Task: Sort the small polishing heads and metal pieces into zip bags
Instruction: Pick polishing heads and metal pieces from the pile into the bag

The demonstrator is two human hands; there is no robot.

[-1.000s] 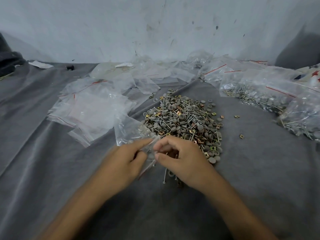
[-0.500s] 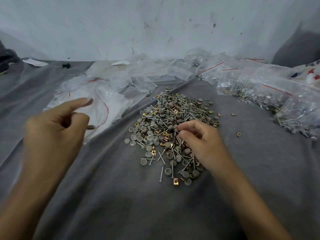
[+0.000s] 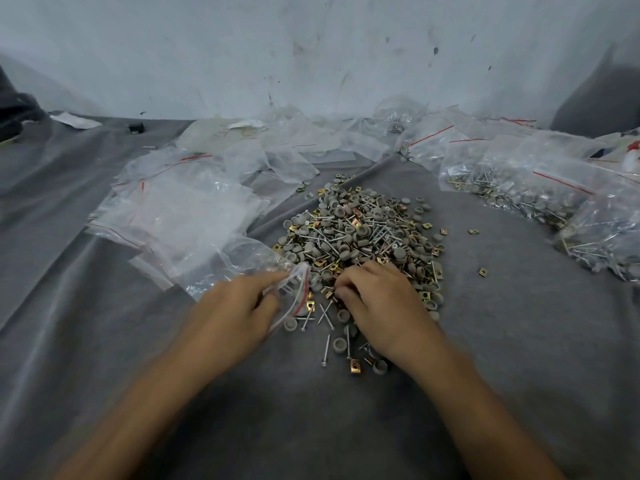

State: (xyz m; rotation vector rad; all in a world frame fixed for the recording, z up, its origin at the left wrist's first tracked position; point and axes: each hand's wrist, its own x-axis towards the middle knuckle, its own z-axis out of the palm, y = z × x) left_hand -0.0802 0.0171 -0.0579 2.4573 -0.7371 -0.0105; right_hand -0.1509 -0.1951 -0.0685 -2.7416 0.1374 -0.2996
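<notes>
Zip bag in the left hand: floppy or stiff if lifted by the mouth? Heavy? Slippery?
Probably floppy: the zip bag is thin, crumpled clear film, sagging onto the cloth beyond the left hand's grip at its red-striped mouth. Likely very light, since it looks near empty. Possibly slippery, judging by its glossy sheen.

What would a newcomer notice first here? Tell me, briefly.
The heap of grey polishing heads and metal pieces stands out in the middle of the grey cloth, the right hand at its near edge. Beside it the left hand pinches the mouth of a clear zip bag; filled bags lie far right.
</notes>
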